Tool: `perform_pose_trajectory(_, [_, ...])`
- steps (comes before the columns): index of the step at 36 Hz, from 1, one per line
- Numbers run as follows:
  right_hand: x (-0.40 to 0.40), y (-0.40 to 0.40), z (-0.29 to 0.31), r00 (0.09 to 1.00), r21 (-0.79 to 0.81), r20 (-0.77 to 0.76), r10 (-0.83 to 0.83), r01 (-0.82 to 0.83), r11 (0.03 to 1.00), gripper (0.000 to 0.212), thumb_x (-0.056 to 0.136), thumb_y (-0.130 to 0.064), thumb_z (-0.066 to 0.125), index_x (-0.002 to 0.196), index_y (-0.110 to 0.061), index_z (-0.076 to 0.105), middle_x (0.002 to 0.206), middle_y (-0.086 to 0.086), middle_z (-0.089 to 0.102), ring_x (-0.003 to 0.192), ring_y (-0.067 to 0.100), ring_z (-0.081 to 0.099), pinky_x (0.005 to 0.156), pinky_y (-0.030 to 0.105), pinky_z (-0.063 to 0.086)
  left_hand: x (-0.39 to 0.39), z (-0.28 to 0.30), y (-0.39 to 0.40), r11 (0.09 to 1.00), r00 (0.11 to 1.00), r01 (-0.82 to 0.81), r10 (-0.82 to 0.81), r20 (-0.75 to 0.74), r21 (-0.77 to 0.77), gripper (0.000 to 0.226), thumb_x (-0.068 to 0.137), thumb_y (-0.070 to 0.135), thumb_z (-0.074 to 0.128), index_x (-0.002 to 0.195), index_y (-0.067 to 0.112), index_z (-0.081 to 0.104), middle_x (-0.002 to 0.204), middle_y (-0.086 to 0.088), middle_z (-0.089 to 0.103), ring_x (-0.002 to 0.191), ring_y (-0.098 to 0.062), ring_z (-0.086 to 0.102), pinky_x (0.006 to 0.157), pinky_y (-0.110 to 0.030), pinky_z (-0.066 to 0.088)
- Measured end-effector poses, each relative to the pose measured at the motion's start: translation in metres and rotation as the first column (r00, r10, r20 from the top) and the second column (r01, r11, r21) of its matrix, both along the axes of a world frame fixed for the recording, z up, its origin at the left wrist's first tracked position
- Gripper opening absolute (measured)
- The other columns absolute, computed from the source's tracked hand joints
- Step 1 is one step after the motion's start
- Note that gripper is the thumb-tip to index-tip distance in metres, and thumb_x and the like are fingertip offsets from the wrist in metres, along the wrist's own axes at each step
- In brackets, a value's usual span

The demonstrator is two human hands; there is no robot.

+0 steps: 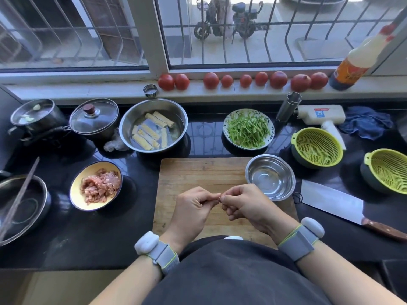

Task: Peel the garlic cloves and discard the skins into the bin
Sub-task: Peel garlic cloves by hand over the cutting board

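Observation:
My left hand (pixel 193 209) and my right hand (pixel 244 204) meet fingertip to fingertip above the wooden cutting board (pixel 187 172). Between the pinched fingers sits a small garlic clove (pixel 218 196), mostly hidden; only a pale sliver shows. Both hands pinch it. An empty steel bowl (pixel 270 176) stands on the board's right corner, just beyond my right hand. No bin is in view.
A cleaver (pixel 339 200) lies right of the board. Two green colanders (pixel 317 146) (pixel 387 169) stand at the right. A plate of green strips (pixel 248 128), a steel bowl of tofu rolls (pixel 153 125), a yellow bowl of minced meat (pixel 97 186), pots and tomatoes fill the back and left.

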State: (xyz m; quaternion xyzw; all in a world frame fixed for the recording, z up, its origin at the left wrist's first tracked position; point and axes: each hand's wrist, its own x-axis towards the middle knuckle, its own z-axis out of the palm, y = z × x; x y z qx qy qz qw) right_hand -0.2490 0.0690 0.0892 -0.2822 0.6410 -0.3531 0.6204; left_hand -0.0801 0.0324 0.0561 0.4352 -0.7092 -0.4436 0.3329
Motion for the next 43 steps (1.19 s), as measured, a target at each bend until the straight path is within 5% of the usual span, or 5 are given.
perform_pose_trajectory(11, [0.005,-0.002,0.000,0.998,-0.004,-0.054,-0.041,0.040,0.999,0.013,0.090,-0.002,0.061,0.078,-0.003,0.066,0.061,0.006,0.058,0.049,0.012,0.048,0.048,0.023,0.043,-0.003,0.002,-0.002,0.989,0.996,0.040,-0.027,0.088,-0.142,0.015,0.084,0.012,0.079,0.096,0.020,0.081,0.078,0.008,0.067,0.074,-0.006,0.065,0.069,-0.017,0.049])
perform_pose_trajectory(17, [0.005,-0.003,-0.003,0.997,0.001,0.019,-0.079,0.079,0.997,0.013,0.090,-0.002,0.062,0.078,-0.005,0.065,0.063,0.007,0.058,0.051,0.013,0.047,0.049,0.023,0.040,-0.006,0.001,0.001,0.996,0.999,-0.048,0.049,-0.020,0.076,0.018,0.081,0.005,0.080,0.092,0.020,0.082,0.077,0.006,0.074,0.075,-0.011,0.071,0.072,-0.022,0.055])
perform_pose_trajectory(26, [0.007,-0.006,-0.008,0.992,0.006,0.080,-0.097,0.097,0.995,0.016,0.084,0.001,0.063,0.072,-0.009,0.065,0.065,0.009,0.057,0.050,0.014,0.047,0.048,0.023,0.040,-0.011,0.008,0.005,0.686,0.868,0.005,0.359,-0.344,0.727,0.013,0.084,-0.009,0.069,0.089,0.001,0.077,0.086,-0.019,0.075,0.075,-0.024,0.069,0.076,-0.032,0.059])
perform_pose_trajectory(37, [0.006,-0.005,-0.020,0.995,0.061,0.026,-0.098,0.097,0.993,0.014,0.085,0.001,0.057,0.075,-0.008,0.062,0.065,0.010,0.056,0.049,0.015,0.045,0.048,0.025,0.039,-0.003,0.001,0.001,0.423,0.751,0.208,0.510,-0.421,0.882,0.021,0.084,0.002,0.066,0.104,-0.003,0.068,0.082,-0.014,0.068,0.072,-0.021,0.066,0.071,-0.031,0.060])
perform_pose_trajectory(43, [0.003,-0.006,-0.050,0.930,0.182,-0.360,0.069,-0.002,0.983,0.020,0.086,-0.015,0.047,0.068,-0.015,0.054,0.061,0.004,0.054,0.053,0.022,0.045,0.049,0.029,0.038,0.005,-0.016,0.001,0.351,0.860,0.036,0.466,-0.207,0.936,0.015,0.096,0.006,0.061,0.105,-0.004,0.069,0.079,-0.010,0.067,0.067,-0.019,0.065,0.066,-0.028,0.059])
